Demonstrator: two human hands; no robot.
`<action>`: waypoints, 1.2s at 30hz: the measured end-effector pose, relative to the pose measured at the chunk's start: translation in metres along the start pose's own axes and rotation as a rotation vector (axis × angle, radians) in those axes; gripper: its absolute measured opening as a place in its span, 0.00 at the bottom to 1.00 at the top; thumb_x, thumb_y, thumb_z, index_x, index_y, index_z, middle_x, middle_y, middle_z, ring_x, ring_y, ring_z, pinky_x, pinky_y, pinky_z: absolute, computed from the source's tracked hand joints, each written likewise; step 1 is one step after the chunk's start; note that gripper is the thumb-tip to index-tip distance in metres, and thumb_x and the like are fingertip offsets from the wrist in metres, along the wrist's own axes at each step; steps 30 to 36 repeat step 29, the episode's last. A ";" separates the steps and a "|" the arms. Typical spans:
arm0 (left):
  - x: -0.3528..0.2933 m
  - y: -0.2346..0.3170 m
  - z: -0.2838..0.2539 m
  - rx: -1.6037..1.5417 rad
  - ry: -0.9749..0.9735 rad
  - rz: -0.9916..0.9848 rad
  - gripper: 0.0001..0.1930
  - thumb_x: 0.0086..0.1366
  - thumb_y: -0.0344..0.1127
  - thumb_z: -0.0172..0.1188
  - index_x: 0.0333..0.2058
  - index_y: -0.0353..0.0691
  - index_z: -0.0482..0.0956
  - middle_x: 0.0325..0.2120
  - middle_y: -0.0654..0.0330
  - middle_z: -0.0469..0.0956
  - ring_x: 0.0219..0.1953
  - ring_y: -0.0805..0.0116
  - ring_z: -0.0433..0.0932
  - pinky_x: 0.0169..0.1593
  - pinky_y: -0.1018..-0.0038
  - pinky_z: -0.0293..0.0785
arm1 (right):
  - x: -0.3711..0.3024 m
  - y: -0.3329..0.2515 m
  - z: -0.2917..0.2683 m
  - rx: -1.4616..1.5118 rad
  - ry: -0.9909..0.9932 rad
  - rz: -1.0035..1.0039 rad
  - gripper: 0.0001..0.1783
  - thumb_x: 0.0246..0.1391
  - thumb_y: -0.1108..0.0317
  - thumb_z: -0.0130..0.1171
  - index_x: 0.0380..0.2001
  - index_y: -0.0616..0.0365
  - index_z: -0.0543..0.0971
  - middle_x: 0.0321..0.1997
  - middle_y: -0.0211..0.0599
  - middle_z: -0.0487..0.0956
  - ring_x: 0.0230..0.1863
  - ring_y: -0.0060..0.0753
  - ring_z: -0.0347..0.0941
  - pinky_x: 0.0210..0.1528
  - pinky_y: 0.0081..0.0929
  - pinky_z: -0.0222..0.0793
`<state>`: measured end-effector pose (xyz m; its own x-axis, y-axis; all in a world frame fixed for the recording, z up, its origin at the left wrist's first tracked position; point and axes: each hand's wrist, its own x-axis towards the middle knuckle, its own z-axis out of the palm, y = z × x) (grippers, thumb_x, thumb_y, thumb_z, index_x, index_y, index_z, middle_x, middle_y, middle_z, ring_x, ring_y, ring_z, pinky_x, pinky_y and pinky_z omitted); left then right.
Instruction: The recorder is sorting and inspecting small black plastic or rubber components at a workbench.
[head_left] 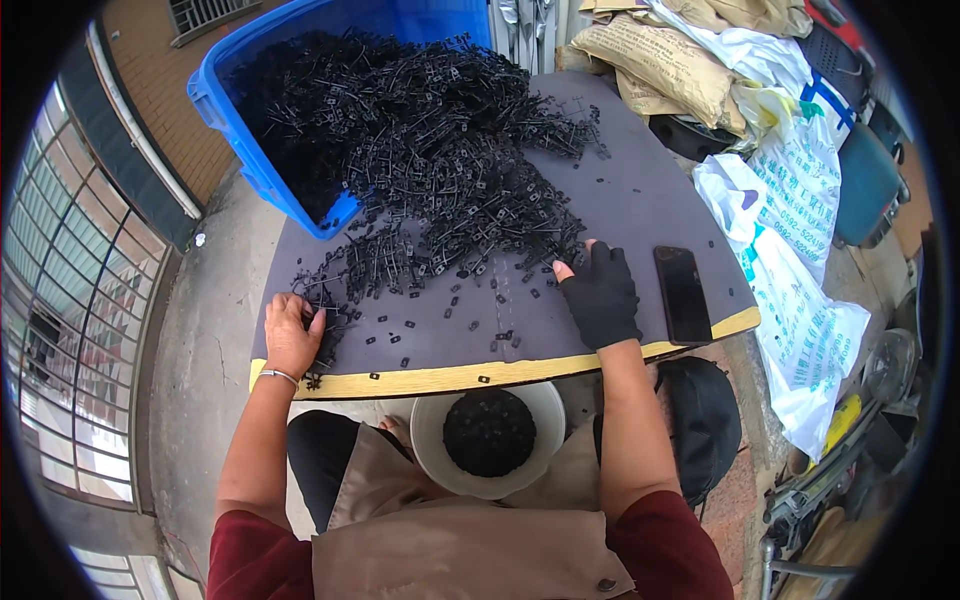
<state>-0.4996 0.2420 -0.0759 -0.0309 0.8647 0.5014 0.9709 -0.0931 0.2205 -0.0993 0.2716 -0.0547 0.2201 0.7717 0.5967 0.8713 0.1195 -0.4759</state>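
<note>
A big heap of small black plastic parts on thin stems (440, 170) spills from a tipped blue bin (275, 195) onto the grey tabletop (640, 190). At the table's left edge, my bare left hand (290, 338) has its fingers curled around some of these parts; its palm side is hidden. My right hand (603, 300), in a black fingerless glove, rests at the heap's right front edge. Its thumb stands apart from the fingers, with nothing visible between them. Loose black pieces (505, 336) lie scattered between my hands.
Below the table's yellow front edge (430, 382), a white bucket (545, 440) between my legs holds black pieces (488, 432). A phone (683, 295) lies right of my right hand. Sacks (665, 65) and white plastic bags (800, 300) stand to the right. A black bag (700, 425) is below the table.
</note>
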 end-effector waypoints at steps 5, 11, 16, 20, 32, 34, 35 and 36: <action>0.002 0.034 -0.040 0.036 -0.187 0.008 0.22 0.42 0.37 0.69 0.36 0.40 0.69 0.41 0.51 0.67 0.45 0.51 0.67 0.48 0.67 0.65 | -0.001 0.029 0.019 0.254 -0.143 0.170 0.15 0.50 0.62 0.56 0.38 0.58 0.75 0.24 0.39 0.75 0.30 0.47 0.73 0.37 0.33 0.67; -0.014 0.089 -0.103 -0.004 -0.029 0.302 0.26 0.42 0.32 0.69 0.43 0.37 0.71 0.46 0.51 0.69 0.45 0.53 0.70 0.47 0.65 0.69 | -0.036 -0.003 -0.026 1.298 -0.339 0.351 0.12 0.57 0.69 0.49 0.39 0.66 0.73 0.27 0.31 0.72 0.27 0.21 0.67 0.33 0.19 0.65; -0.015 0.135 -0.066 -1.198 -0.476 -0.050 0.27 0.56 0.30 0.57 0.55 0.36 0.62 0.49 0.56 0.68 0.50 0.66 0.67 0.51 0.72 0.64 | -0.062 -0.034 -0.044 1.342 -0.714 0.065 0.11 0.57 0.70 0.46 0.39 0.66 0.71 0.29 0.33 0.72 0.28 0.21 0.68 0.34 0.21 0.66; 0.007 0.145 -0.064 -1.575 -0.743 -0.080 0.28 0.55 0.24 0.51 0.57 0.38 0.60 0.51 0.54 0.66 0.53 0.64 0.66 0.55 0.70 0.61 | -0.062 -0.043 -0.056 1.177 -1.107 0.170 0.09 0.57 0.71 0.46 0.37 0.65 0.71 0.26 0.31 0.72 0.28 0.20 0.68 0.32 0.21 0.66; -0.027 0.171 -0.048 -0.657 -1.215 0.068 0.09 0.63 0.35 0.53 0.39 0.39 0.71 0.21 0.66 0.74 0.26 0.81 0.72 0.34 0.82 0.70 | -0.067 -0.040 -0.055 0.445 -0.996 -0.506 0.14 0.49 0.63 0.55 0.37 0.60 0.72 0.29 0.50 0.74 0.32 0.49 0.72 0.34 0.41 0.66; -0.027 0.171 -0.048 -0.657 -1.215 0.068 0.09 0.63 0.35 0.53 0.39 0.39 0.71 0.21 0.66 0.74 0.26 0.81 0.72 0.34 0.82 0.70 | -0.067 -0.040 -0.055 0.445 -0.996 -0.506 0.14 0.49 0.63 0.55 0.37 0.60 0.72 0.29 0.50 0.74 0.32 0.49 0.72 0.34 0.41 0.66; -0.027 0.171 -0.048 -0.657 -1.215 0.068 0.09 0.63 0.35 0.53 0.39 0.39 0.71 0.21 0.66 0.74 0.26 0.81 0.72 0.34 0.82 0.70 | -0.067 -0.040 -0.055 0.445 -0.996 -0.506 0.14 0.49 0.63 0.55 0.37 0.60 0.72 0.29 0.50 0.74 0.32 0.49 0.72 0.34 0.41 0.66; -0.027 0.171 -0.048 -0.657 -1.215 0.068 0.09 0.63 0.35 0.53 0.39 0.39 0.71 0.21 0.66 0.74 0.26 0.81 0.72 0.34 0.82 0.70 | -0.067 -0.040 -0.055 0.445 -0.996 -0.506 0.14 0.49 0.63 0.55 0.37 0.60 0.72 0.29 0.50 0.74 0.32 0.49 0.72 0.34 0.41 0.66</action>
